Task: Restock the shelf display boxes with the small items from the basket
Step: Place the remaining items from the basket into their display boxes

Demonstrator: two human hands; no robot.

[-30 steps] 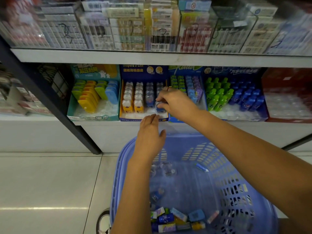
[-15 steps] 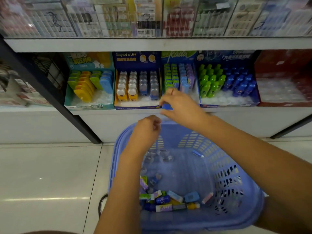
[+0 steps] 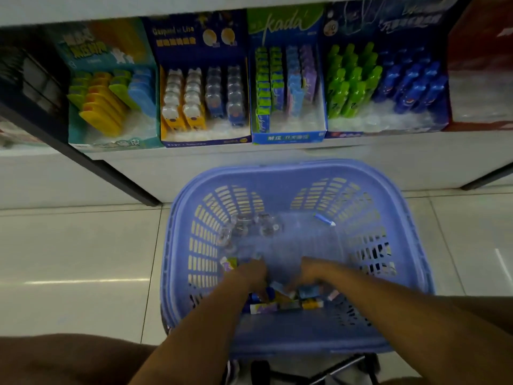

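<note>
A lilac plastic basket (image 3: pixel 410 245) stands on the floor below the shelf. Both hands are down inside it over a heap of small coloured items (image 3: pixel 288 301) at its near end. My left hand (image 3: pixel 251 273) and my right hand (image 3: pixel 319 272) are blurred, fingers curled into the heap; what they hold is hidden. Clear round items (image 3: pixel 249 226) lie at the basket's far left, and a blue pen-like item (image 3: pixel 323 218) lies at the far right. On the shelf stand several display boxes: teal (image 3: pixel 116 140), dark blue (image 3: pixel 205 140), green-and-blue (image 3: pixel 288 136).
A box of green and blue bottle-shaped items (image 3: pixel 383 87) and a red box (image 3: pixel 483 79) stand at the shelf's right. A black shelf post (image 3: pixel 111 173) slants down on the left. Pale tiled floor (image 3: pixel 77 259) spreads left of the basket. My knee (image 3: pixel 63 359) shows bottom left.
Both hands have dropped from the shelf front down into the basket's near end. The view has tilted down, so the upper shelf is out of frame.
</note>
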